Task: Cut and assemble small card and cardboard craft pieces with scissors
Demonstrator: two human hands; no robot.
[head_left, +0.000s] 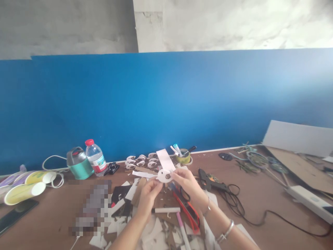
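Observation:
A small white cut-out shaped like a bird (pixel 163 176), with a dark eye dot and a dark striped patch, is held up over the table. My left hand (pixel 148 194) pinches its left edge and lower side. At its right end, the fingers of my right hand (pixel 191 187) are closed on it. Behind it lie several similar white cut-outs (pixel 141 162) in rows and a white paper strip (pixel 165 159). Below my hands are an orange-red utility knife (pixel 191 214), a white marker (pixel 167 210), a pink-capped marker (pixel 182 229) and paper scraps (pixel 153 232).
A black glue gun (pixel 214 183) with its cable lies right. Behind stands a tape roll (pixel 183 159) holding pens. Left are a red-capped bottle (pixel 96 159), a teal container (pixel 80 166), paper cups (pixel 24 192) and a phone (pixel 18 213). Cardboard (pixel 299 166) leans at far right.

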